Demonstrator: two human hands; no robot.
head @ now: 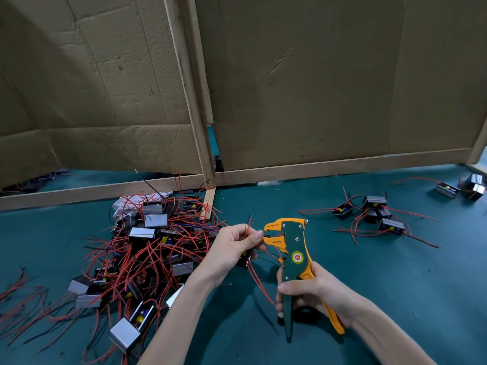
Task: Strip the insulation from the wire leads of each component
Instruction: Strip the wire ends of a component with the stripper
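While in L grip [232,250], thin red leads [248,229]

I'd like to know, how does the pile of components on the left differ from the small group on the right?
The left pile is large, heaped and tangled; the right group holds only a few components, lying side by side. The left pile reaches the wooden strip; the right group sits apart on open mat. Both are metal-cased components with red leads.

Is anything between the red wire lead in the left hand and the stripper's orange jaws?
Nothing visible does. The left hand pinches the thin red wire lead right at the mouth of the green-and-orange wire stripper, which the right hand grips.
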